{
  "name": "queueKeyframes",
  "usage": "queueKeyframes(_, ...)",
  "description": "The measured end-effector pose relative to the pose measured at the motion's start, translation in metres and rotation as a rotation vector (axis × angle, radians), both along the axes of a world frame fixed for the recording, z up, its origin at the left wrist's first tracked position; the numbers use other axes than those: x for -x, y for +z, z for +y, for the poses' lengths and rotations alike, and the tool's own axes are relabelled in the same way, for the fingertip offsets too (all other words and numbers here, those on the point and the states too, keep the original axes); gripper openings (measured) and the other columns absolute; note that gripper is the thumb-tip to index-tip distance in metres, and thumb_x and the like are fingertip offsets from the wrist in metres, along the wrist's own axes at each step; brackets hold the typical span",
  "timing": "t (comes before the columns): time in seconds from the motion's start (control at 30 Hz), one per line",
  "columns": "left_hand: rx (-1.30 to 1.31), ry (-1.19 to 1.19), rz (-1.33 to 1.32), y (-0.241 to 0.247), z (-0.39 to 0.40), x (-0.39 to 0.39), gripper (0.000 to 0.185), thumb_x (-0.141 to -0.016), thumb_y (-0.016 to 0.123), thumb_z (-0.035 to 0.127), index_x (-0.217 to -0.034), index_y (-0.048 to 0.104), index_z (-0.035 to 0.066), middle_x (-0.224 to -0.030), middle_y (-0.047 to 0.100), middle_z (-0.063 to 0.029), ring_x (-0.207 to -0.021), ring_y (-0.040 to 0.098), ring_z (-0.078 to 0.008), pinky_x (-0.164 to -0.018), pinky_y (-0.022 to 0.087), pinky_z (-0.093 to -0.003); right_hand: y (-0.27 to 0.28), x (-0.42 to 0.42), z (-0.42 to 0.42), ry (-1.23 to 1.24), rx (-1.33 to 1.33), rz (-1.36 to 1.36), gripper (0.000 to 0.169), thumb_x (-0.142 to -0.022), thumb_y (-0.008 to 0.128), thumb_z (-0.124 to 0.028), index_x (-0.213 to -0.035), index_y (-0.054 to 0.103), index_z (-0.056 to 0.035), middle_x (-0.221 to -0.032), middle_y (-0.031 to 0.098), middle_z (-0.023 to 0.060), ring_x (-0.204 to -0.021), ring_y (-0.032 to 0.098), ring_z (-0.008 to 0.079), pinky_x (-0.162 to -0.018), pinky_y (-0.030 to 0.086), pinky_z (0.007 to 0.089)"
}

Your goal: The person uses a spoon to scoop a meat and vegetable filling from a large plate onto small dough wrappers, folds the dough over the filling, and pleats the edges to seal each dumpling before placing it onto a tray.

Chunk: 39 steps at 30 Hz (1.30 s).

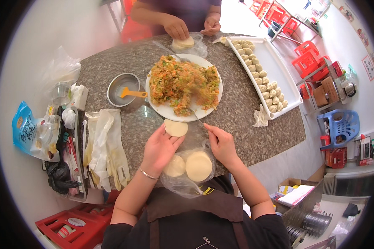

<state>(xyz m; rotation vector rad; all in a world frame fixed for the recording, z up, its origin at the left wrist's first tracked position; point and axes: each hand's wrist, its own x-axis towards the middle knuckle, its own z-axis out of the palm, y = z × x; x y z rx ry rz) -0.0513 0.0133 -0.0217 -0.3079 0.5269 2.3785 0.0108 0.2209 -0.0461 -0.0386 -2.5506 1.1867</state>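
Note:
A round dough wrapper [176, 128] rests on the fingers of my left hand [161, 149], palm up, beside the near rim of a white plate [165, 114]. My right hand [222, 143] grips the handle of a metal spoon [198, 119], whose head dips into the chopped vegetable filling [180, 81] heaped on that plate. Between my forearms, two stacks of dough wrappers [198, 166] lie on a clear plastic bag [184, 186] at the table's near edge.
A white tray [275, 67] holds rows of pleated dumplings [258, 74] at the right. Left of the plate stands a metal bowl [111, 90] with an orange brush [132, 93]. Rubber gloves [107, 149] hang over the left edge. Across the table, another person's hand [176, 27] touches wrappers [184, 43].

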Motion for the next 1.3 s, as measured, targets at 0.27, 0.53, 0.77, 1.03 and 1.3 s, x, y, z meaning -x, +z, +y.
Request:
queueKeyframes(0.27, -0.026, 0.065, 0.067, 0.008, 0.009, 0.002, 0.044, -0.098, 0.044, 0.029, -0.132, 0.039, 0.002, -0.134, 0.045, -0.0123, -0.128, 0.04, -0.0265, -0.111, 0.028, -0.0428, 0.011, -0.011, -0.006, 0.165, -0.025, -0.052, 0.024, -0.086, 0.056, 0.002, -0.108, 0.065, -0.0005, -0.082, 0.066, 0.015, -0.064, 0.061, 0.0173, -0.06, 0.048, 0.028)
queueKeyframes(0.53, -0.009, 0.055, 0.035, 0.009, -0.001, 0.009, 0.046, -0.098, 0.045, 0.029, -0.132, 0.038, -0.001, -0.134, 0.046, -0.0135, -0.127, 0.042, -0.0265, -0.111, 0.029, -0.0418, 0.027, 0.009, -0.003, 0.187, 0.035, -0.118, 0.024, -0.086, 0.055, 0.001, -0.108, 0.065, -0.0005, -0.084, 0.068, 0.0134, -0.066, 0.062, 0.0158, -0.061, 0.048, 0.0279)
queueKeyframes(0.77, 0.018, 0.085, 0.079, 0.007, -0.012, 0.012, 0.044, -0.099, 0.044, 0.028, -0.13, 0.04, -0.002, -0.134, 0.047, -0.0138, -0.127, 0.043, -0.026, -0.109, 0.032, -0.0404, 0.029, 0.006, -0.011, 0.218, 0.187, -0.137, 0.024, -0.089, 0.053, -0.001, -0.11, 0.064, -0.0007, -0.072, 0.061, 0.0046, -0.06, 0.051, 0.0088, -0.056, 0.042, 0.0242)
queueKeyframes(1.03, 0.067, 0.116, 0.049, 0.002, -0.012, 0.008, 0.04, -0.099, 0.043, 0.025, -0.129, 0.041, -0.002, -0.131, 0.049, -0.0152, -0.123, 0.047, -0.0262, -0.107, 0.037, -0.0407, 0.009, 0.019, -0.003, 0.027, 0.205, -0.245, 0.021, -0.091, 0.053, -0.004, -0.11, 0.064, -0.0008, -0.065, 0.05, -0.0036, -0.059, 0.041, 0.0042, -0.052, 0.035, 0.0208)
queueKeyframes(1.3, 0.148, 0.085, 0.132, 0.013, -0.021, 0.007, 0.04, -0.1, 0.04, 0.023, -0.127, 0.044, -0.005, -0.126, 0.054, -0.0159, -0.116, 0.055, -0.0248, -0.099, 0.046, -0.0378, 0.021, 0.008, -0.001, 0.241, 0.192, -0.128, 0.022, -0.088, 0.056, -0.001, -0.107, 0.066, -0.0019, -0.072, 0.06, 0.0016, -0.059, 0.049, 0.0068, -0.054, 0.041, 0.0231)
